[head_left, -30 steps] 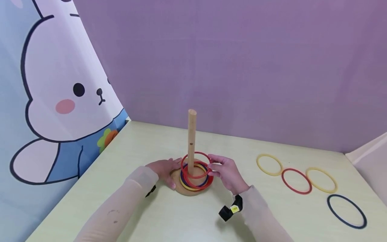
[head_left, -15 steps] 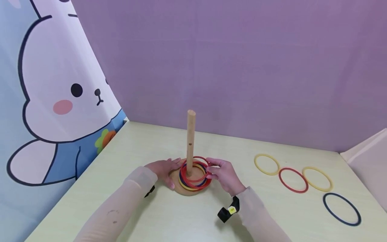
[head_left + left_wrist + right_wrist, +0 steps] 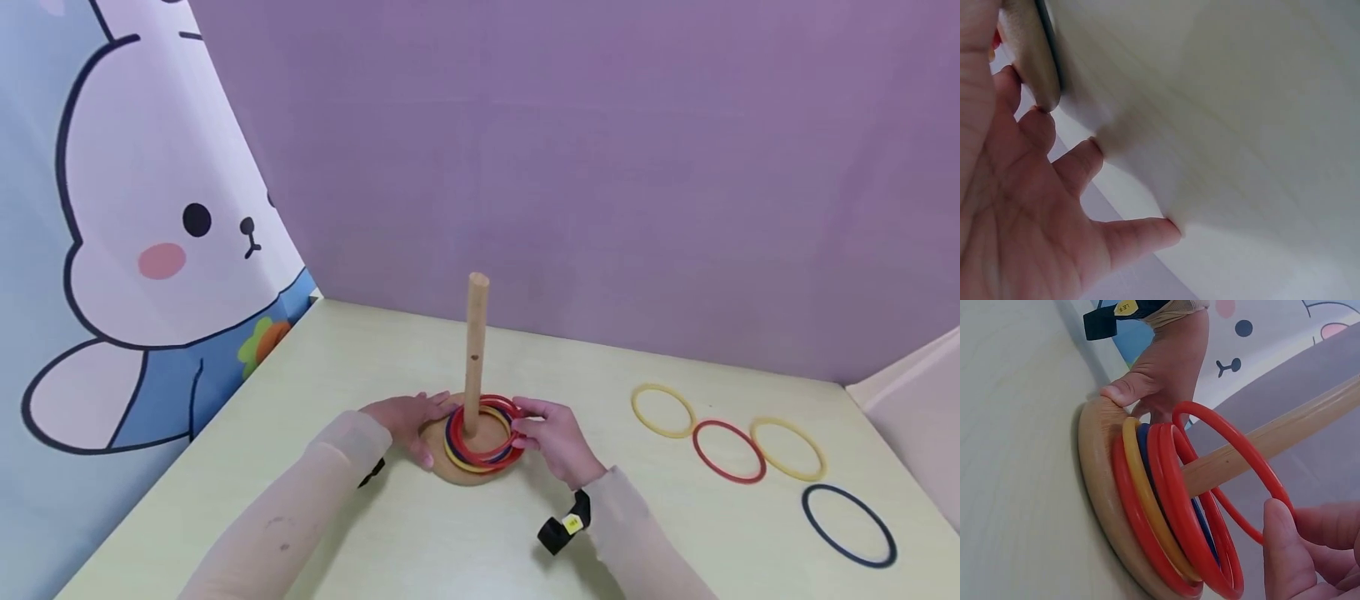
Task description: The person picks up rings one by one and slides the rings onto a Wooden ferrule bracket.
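Around the wooden peg (image 3: 476,350), tilted over the stacked rings (image 3: 1175,494), hangs a thin red ring (image 3: 1250,453), likely light, stiff and a bit slippery, best held by its rim, where the right hand (image 3: 555,435) pinches it while the left hand (image 3: 403,422), fingers spread, touches the wooden base (image 3: 1094,459).

Pale sleeves (image 3: 296,504) — the left one smudged; black wrist mounts (image 3: 553,536) with yellow labels (image 3: 573,523).

Seen from the wearer's head: a plain purple cloth (image 3: 600,183) hangs at 12 o'clock; a large white cartoon rabbit (image 3: 135,183) dressed in blue spans 9 to 10; a pale tabletop (image 3: 465,550) reaches toward 6; a whitish side panel (image 3: 930,408) stands between 3 and 4.
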Tool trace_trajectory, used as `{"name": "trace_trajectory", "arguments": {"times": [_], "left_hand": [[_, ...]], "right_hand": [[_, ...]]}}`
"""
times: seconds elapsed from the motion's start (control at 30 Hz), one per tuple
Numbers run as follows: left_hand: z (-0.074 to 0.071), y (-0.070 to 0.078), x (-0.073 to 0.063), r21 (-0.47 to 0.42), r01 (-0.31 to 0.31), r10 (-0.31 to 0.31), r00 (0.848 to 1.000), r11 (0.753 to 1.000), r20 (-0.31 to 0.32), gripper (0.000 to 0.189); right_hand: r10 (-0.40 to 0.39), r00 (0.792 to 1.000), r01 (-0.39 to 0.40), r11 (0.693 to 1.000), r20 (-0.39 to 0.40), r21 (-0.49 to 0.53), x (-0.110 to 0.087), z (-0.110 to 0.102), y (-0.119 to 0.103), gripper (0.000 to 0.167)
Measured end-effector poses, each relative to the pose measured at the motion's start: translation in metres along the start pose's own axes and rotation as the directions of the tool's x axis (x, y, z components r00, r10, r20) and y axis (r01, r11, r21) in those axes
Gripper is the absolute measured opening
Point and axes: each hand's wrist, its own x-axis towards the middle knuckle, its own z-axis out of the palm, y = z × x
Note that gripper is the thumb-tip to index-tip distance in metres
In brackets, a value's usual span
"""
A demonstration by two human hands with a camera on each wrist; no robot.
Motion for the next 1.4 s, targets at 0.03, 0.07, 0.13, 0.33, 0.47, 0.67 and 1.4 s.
{"name": "trace_trajectory", "arguments": {"times": [0.03, 0.07, 0.13, 0.33, 0.47, 0.67, 1.4], "left_hand": [[0.000, 0.000, 0.000, 0.000, -0.006, 0.006, 1.000, 1.000, 0.000, 0.096], [0.000, 0.001, 0.000, 0.000, -0.011, 0.011, 1.000, 1.000, 0.001, 0.096], [0.000, 0.001, -0.001, 0.004, -0.021, 0.021, 1.000, 1.000, 0.003, 0.097], [0.001, -0.001, 0.000, 0.015, -0.021, 0.020, 1.000, 1.000, 0.005, 0.098], [0.000, -0.001, -0.001, 0.021, -0.020, 0.020, 1.000, 1.000, 0.002, 0.097], [0.000, -0.001, -0.002, 0.003, -0.016, 0.016, 1.000, 1.000, 0.002, 0.096], [0.002, -0.005, -0.007, 0.022, 0.002, -0.003, 1.000, 1.000, 0.020, 0.098]], "right_hand": [[0.001, 1.000, -0.001, 1.000, -0.009, -0.001, 0.000, 0.000, 0.000, 0.037], [0.001, 1.000, -0.001, 1.000, -0.017, -0.003, -0.001, 0.000, 0.001, 0.037], [-0.002, 1.000, 0.001, 1.000, -0.029, -0.012, -0.001, 0.000, 0.002, 0.037], [-0.027, 0.999, 0.025, 0.997, -0.033, -0.074, -0.002, 0.002, 0.003, 0.036], [-0.045, 0.998, 0.036, 0.980, -0.042, -0.193, 0.000, 0.002, 0.004, 0.034], [-0.059, 0.997, 0.042, 0.952, -0.047, -0.304, 0.002, 0.000, 0.004, 0.033], [-0.046, 0.998, 0.013, 0.858, -0.051, -0.514, 0.001, -0.075, 0.004, 0.043]]}}
